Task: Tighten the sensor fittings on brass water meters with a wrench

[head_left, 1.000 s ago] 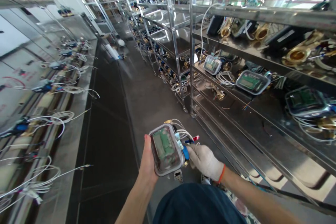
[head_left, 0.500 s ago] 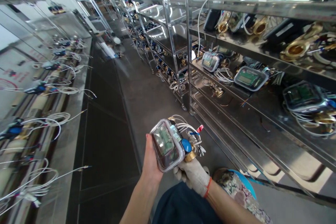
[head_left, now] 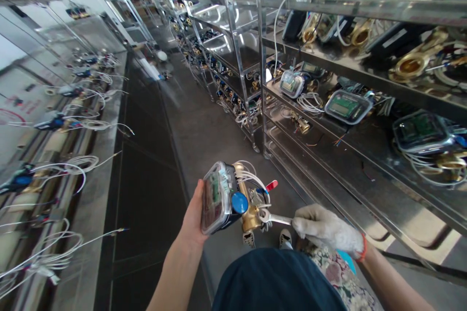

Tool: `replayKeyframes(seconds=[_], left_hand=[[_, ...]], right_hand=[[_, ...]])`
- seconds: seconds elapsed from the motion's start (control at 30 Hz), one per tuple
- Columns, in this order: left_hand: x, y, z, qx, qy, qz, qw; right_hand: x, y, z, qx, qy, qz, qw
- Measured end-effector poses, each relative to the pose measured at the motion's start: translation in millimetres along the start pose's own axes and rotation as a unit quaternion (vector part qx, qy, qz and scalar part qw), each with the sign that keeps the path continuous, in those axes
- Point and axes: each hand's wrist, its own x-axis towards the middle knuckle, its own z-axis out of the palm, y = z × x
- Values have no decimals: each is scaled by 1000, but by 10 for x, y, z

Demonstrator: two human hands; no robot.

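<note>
My bare left hand (head_left: 194,213) is closed on the clear-covered box of a meter (head_left: 216,197), which it holds up tilted on its side. A green circuit board shows through the cover. Beside the box are a round blue cap (head_left: 240,202), a brass pipe body (head_left: 251,218), coiled white cables and a red tag (head_left: 271,185). In a pale work glove, my right hand (head_left: 324,227) grips a wrench (head_left: 278,218). The wrench's head is at the side of the brass body; the part it meets there is too small to make out.
At the right, metal rack shelves (head_left: 350,153) carry several similar meters (head_left: 348,106) with brass fittings and cables. Along the left runs a bench (head_left: 85,233) with several more meters and coiled white cables (head_left: 54,252). Patterned fabric (head_left: 339,269) lies near my right knee.
The meter has turned so its brass side faces right, and shifted slightly left. My right hand has moved from under the meter out to the right, and the wrench now shows in it.
</note>
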Motion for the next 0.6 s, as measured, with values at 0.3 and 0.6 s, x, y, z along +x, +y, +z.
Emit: replayKeyframes(seconds=[0.3,0.6], left_hand=[[-65,18,7,-18,-26,-64,997],[-100,-98,98,30,-100,-177,979]], right_hand=[[-69,-280,-172,-101,-38,-34,994],[156,-559,-123,-75,-151,-10,986]])
